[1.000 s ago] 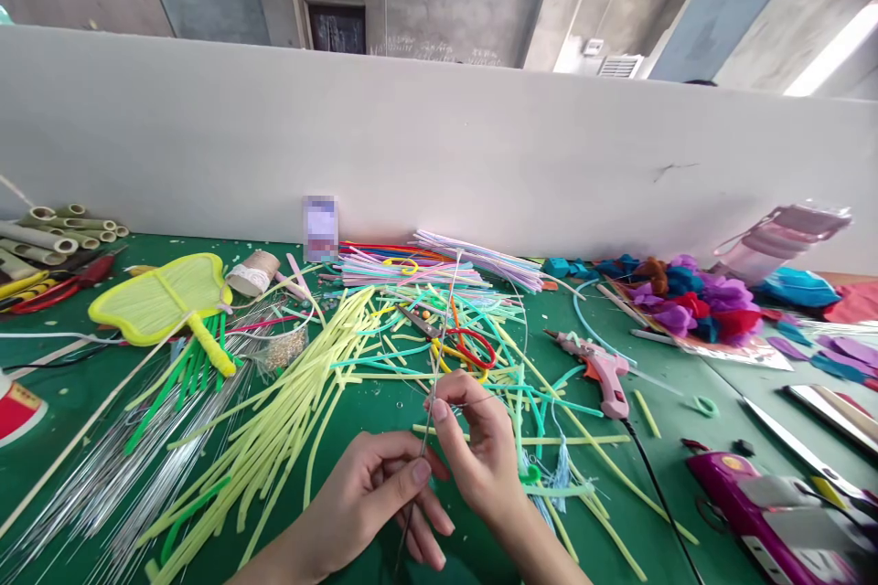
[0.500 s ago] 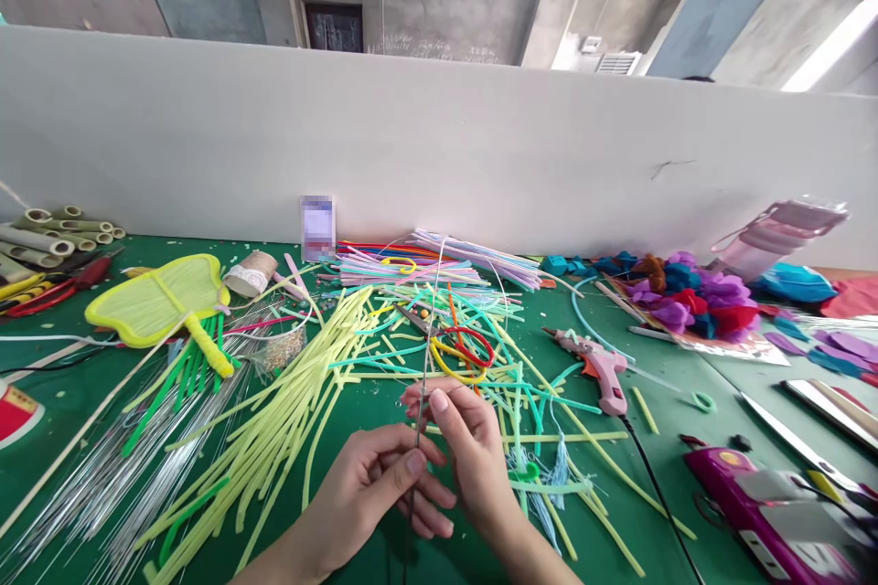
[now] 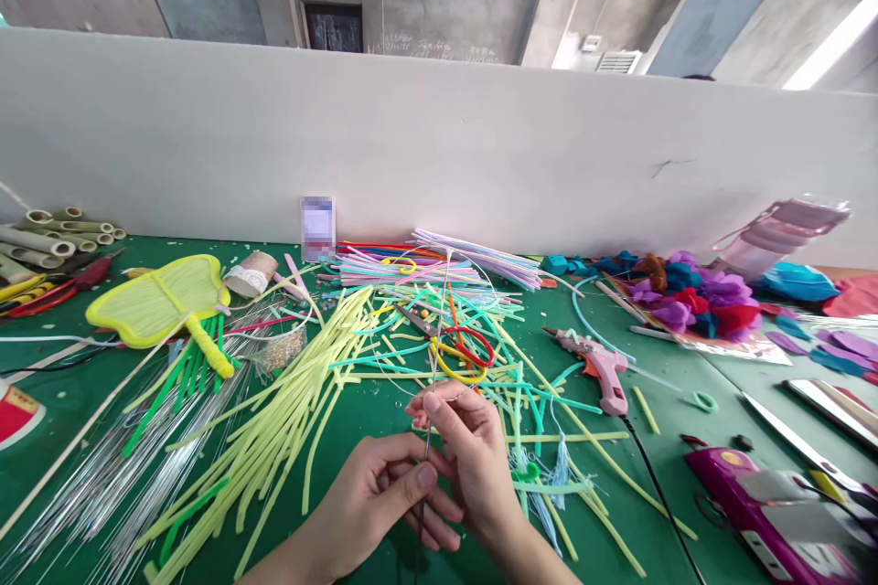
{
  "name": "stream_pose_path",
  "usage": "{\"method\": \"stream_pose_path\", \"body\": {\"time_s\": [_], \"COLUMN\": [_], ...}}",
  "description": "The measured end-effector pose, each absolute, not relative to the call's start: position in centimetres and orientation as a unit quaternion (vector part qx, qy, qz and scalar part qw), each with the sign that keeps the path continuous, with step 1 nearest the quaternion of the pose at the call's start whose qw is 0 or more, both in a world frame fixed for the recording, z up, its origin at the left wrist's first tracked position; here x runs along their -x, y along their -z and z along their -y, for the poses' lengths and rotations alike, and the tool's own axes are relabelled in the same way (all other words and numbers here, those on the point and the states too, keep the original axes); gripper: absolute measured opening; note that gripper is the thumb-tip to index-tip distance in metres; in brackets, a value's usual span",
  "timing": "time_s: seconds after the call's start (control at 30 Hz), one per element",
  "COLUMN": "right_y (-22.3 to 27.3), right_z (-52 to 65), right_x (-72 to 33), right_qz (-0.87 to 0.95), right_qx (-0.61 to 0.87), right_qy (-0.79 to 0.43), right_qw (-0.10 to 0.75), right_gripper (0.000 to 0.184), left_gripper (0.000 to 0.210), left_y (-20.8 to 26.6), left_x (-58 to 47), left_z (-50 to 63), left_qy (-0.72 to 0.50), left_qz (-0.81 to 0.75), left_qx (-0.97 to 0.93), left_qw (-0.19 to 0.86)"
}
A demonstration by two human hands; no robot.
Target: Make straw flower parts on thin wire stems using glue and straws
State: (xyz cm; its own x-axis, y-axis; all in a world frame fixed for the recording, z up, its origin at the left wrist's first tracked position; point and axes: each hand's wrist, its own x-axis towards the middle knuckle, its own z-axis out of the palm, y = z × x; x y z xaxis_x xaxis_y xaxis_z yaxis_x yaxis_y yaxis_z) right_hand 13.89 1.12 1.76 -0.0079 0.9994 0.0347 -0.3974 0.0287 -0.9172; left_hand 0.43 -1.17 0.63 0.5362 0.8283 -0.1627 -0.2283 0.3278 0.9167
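Note:
A thin wire frame point(image 3: 437, 338) stands nearly upright in front of me, a straight stem with a fine round loop about its upper part. My left hand point(image 3: 384, 498) pinches the lower stem between thumb and fingers. Higher up, my right hand point(image 3: 473, 452) is closed on the same wire, thumb in front. Behind the frame lie scissors point(image 3: 473, 361) with red and yellow handles. Pale yellow fuzzy stems point(image 3: 302, 393) are heaped to the left of my hands, and turquoise ones point(image 3: 541, 402) are strewn to the right.
At left lie a yellow-green fan point(image 3: 161, 302), loose metal wires point(image 3: 116, 475), a twine spool point(image 3: 251, 274) and bamboo pieces point(image 3: 61, 233). A pink glue gun point(image 3: 604, 375), purple power strip point(image 3: 761, 494), coloured petals point(image 3: 692, 297) and pink bottle point(image 3: 761, 242) occupy the right. A white partition point(image 3: 439, 146) rises behind.
The wire frame's top has shifted slightly right and down, and more of its loop shows at the left. Both hands have moved a little right, still gripping the wire.

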Motion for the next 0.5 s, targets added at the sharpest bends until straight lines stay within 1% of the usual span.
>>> {"method": "stream_pose_path", "body": {"time_s": [0.13,0.27,0.33,0.4,0.5], "right_y": [-1.69,-1.76,-1.72,-1.59,-1.32], "right_z": [-1.29,-1.13,-1.05,-1.06,-1.26], "right_x": [-13.81,-13.77,-13.73,-13.66,-13.57], "right_qz": [0.405,0.423,0.426,0.424,0.405], "right_qx": [0.366,0.36,0.362,0.366,0.372], "right_qy": [-0.607,-0.621,-0.617,-0.607,-0.604], "right_qw": [0.577,0.553,0.554,0.565,0.577], "right_gripper": [0.025,0.035,0.037,0.035,0.028], "left_gripper": [0.042,0.037,0.036,0.036,0.035], "left_y": [-1.06,-1.23,-1.2,-1.16,-1.11], "left_x": [-0.16,0.14,0.19,0.17,0.09], "left_z": [1.0,0.73,0.66,0.64,0.66], "left_qy": [-0.37,-0.391,-0.395,-0.398,-0.397], "left_qz": [-0.328,-0.331,-0.331,-0.328,-0.325], "left_qx": [-0.444,-0.422,-0.415,-0.411,-0.41], "left_qw": [0.747,0.748,0.749,0.752,0.754]}}
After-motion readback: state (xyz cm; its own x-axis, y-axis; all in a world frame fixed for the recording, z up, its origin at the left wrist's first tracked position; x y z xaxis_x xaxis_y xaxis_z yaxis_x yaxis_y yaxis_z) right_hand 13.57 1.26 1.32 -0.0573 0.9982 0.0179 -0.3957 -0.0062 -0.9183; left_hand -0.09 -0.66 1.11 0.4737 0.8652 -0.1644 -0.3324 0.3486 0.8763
